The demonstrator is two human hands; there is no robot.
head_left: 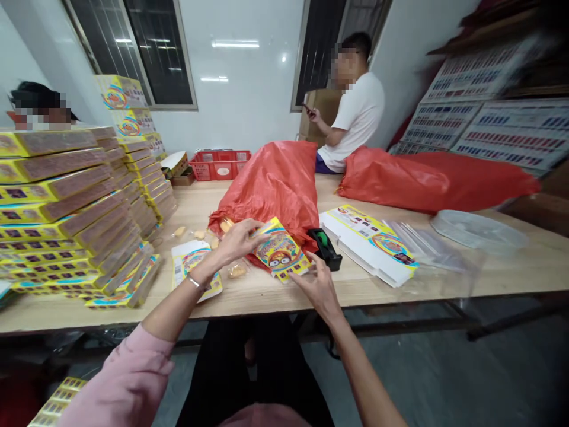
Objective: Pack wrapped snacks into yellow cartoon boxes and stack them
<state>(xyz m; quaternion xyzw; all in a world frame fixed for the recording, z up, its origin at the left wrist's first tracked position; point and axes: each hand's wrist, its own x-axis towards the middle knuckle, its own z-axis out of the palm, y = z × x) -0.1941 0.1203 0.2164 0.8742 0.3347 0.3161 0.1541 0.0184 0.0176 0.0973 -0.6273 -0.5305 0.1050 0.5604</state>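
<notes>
A yellow printed cardboard box [281, 254] with a cartoon face in glasses is held above the table's front part, its top tilted away. My left hand [240, 240] grips its upper left side, fingers curled at the edge. At the lower right corner my right hand [320, 287] holds it between thumb and fingers. Behind it lies a red woven sack [280, 178], its mouth toward me. Small wrapped yellow pieces [237, 270] lie by the sack's mouth. Partly under my left forearm is another printed box [181, 267], seemingly flat.
Tall stacks of filled-looking yellow boxes [48, 201] stand at left. A black tape dispenser [326, 252] and flat unfolded boxes [364, 243] lie right, beside clear plastic sleeves [427, 249] and a plastic lid [478, 228]. A red basket [221, 166] stands behind; a person [358, 112] sits beyond.
</notes>
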